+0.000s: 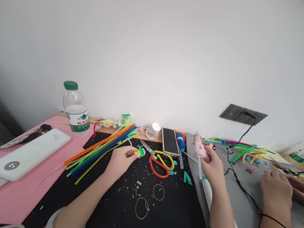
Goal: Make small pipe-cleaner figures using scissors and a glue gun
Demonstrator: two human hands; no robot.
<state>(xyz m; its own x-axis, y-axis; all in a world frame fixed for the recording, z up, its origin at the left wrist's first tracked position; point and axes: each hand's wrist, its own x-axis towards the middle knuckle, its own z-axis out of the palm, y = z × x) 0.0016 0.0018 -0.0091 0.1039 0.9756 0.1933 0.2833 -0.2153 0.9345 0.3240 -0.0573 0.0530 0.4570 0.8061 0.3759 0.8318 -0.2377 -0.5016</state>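
My left hand (122, 158) pinches a small green and yellow pipe-cleaner piece (141, 151) over the black mat (110, 204). To the right, my right hand (213, 165) is closed round a pale pink hot glue gun (199, 147). A clear glue stick (199, 168) sticks out of its near end. Between my hands lie scissors with red and yellow handles (159, 171), blades toward the wall. A phone (170, 141) lies behind them, with a blue coiled pipe-cleaner piece (180, 141) beside it.
Colourful pipe cleaners (102, 148) lie left of my left hand. A water bottle (77, 111) and white power bank (29, 153) rest on the pink sheet. A paper cup (153, 131) stands by the wall. A black cable (244, 191) crosses the right side, near another person's hands (277, 189).
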